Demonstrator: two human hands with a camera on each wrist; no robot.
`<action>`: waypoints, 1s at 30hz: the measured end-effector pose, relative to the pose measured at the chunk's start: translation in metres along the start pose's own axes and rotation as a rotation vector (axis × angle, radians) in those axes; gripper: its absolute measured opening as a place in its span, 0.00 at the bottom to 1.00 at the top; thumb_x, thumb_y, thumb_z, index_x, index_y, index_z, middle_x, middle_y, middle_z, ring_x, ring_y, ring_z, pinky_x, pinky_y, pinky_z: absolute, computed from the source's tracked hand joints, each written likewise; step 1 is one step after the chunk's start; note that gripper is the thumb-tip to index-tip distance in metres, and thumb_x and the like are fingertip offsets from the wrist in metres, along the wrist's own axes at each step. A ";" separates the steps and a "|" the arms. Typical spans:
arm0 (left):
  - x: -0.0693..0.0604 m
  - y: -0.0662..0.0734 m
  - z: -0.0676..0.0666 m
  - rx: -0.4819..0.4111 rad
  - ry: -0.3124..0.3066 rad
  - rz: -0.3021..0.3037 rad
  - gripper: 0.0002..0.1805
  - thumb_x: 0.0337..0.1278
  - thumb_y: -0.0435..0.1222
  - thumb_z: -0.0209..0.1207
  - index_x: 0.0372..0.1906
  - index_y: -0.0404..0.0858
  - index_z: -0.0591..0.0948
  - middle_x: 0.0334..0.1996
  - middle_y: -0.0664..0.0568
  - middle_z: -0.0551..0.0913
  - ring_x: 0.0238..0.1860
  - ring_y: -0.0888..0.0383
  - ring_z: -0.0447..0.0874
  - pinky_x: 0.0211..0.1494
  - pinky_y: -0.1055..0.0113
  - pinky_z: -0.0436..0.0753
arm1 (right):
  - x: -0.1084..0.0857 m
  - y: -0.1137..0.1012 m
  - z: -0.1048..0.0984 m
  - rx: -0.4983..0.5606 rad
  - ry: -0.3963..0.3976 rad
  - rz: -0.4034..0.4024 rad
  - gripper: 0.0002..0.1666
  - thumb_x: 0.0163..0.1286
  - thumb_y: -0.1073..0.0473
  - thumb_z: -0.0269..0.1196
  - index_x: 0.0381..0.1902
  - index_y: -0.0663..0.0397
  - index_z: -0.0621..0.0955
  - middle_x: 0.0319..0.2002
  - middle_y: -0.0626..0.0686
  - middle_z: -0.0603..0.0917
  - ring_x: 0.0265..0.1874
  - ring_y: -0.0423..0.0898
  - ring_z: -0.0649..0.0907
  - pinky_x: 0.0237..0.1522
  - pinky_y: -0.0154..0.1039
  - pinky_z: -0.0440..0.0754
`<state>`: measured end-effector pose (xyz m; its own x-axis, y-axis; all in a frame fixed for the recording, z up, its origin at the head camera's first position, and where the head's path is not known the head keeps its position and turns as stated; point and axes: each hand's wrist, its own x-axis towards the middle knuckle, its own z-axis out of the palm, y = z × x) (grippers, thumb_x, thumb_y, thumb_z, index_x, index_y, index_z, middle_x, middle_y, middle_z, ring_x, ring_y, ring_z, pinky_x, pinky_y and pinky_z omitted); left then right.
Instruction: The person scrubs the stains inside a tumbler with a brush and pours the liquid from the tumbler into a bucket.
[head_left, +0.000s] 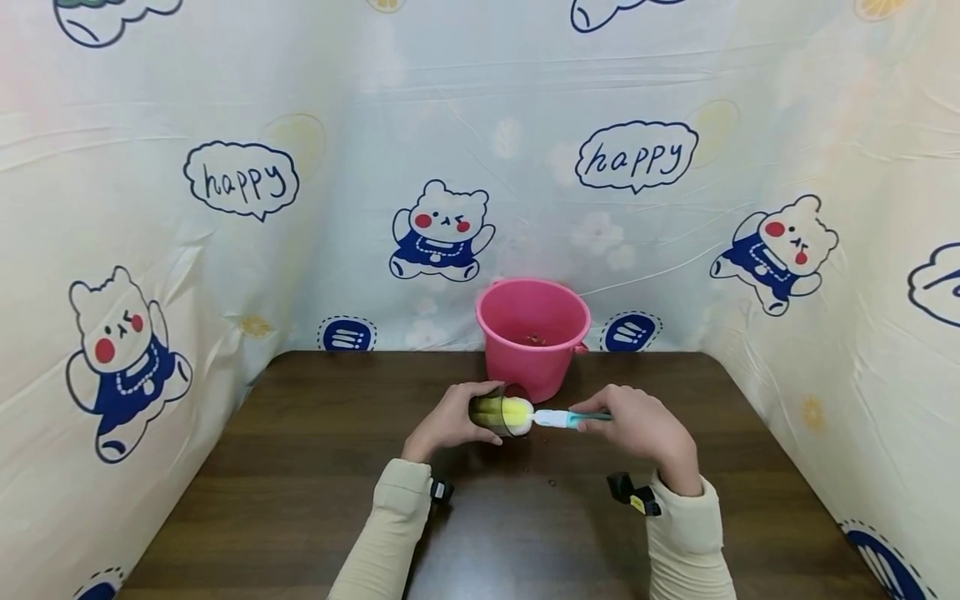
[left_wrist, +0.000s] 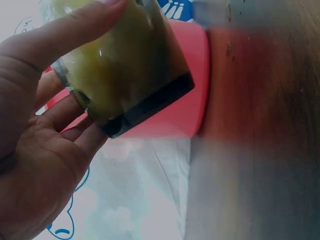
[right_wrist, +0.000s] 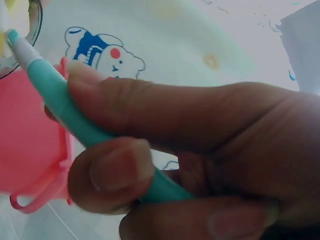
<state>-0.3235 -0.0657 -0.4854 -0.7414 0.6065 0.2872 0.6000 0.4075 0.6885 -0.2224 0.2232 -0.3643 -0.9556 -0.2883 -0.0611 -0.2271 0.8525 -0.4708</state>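
My left hand [head_left: 452,419] grips a dark, see-through drinking glass [head_left: 486,411], tipped on its side with its mouth to the right. In the left wrist view the thumb and fingers wrap the glass [left_wrist: 135,70], its thick dark base showing. A bottle brush [head_left: 553,418] with a yellow and white sponge head [head_left: 517,414] reaches into the mouth of the glass. My right hand [head_left: 637,423] holds the brush by its teal handle [right_wrist: 87,125], pinched between thumb and fingers. The far end of the handle is hidden in the palm.
Just behind the glass stands a pink bucket [head_left: 528,367], with small brownish bits inside. Small drops or bits [head_left: 552,482] lie on the brown wooden table [head_left: 300,500]. A printed curtain [head_left: 525,100] hangs around the table's back and sides.
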 end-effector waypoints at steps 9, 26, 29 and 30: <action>-0.003 0.009 -0.003 0.001 -0.035 -0.015 0.46 0.37 0.33 0.82 0.69 0.38 0.77 0.64 0.50 0.81 0.63 0.53 0.78 0.67 0.54 0.78 | 0.002 0.000 0.005 -0.046 0.011 0.060 0.14 0.66 0.55 0.72 0.50 0.48 0.90 0.32 0.45 0.87 0.23 0.44 0.73 0.25 0.38 0.71; -0.001 0.003 -0.002 0.019 -0.051 -0.019 0.44 0.36 0.32 0.83 0.67 0.38 0.78 0.62 0.49 0.82 0.62 0.56 0.79 0.67 0.57 0.78 | 0.009 0.000 0.011 -0.077 0.000 0.031 0.14 0.64 0.56 0.73 0.48 0.46 0.91 0.37 0.45 0.89 0.26 0.43 0.77 0.28 0.38 0.76; -0.002 0.004 -0.003 0.018 -0.046 -0.014 0.44 0.35 0.32 0.83 0.66 0.37 0.79 0.61 0.49 0.83 0.61 0.56 0.80 0.67 0.56 0.78 | 0.007 -0.003 0.008 -0.037 -0.029 -0.019 0.15 0.64 0.57 0.73 0.50 0.48 0.91 0.39 0.46 0.90 0.30 0.42 0.79 0.33 0.39 0.80; -0.002 0.004 -0.003 0.016 -0.043 -0.013 0.44 0.35 0.32 0.83 0.66 0.38 0.79 0.61 0.49 0.83 0.60 0.56 0.80 0.66 0.56 0.79 | 0.006 -0.002 0.007 -0.033 -0.026 -0.040 0.15 0.65 0.58 0.72 0.50 0.48 0.90 0.40 0.46 0.90 0.30 0.41 0.80 0.33 0.38 0.81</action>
<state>-0.3203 -0.0675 -0.4813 -0.7357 0.6298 0.2492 0.5954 0.4259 0.6812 -0.2267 0.2164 -0.3700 -0.9406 -0.3333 -0.0653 -0.2716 0.8538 -0.4442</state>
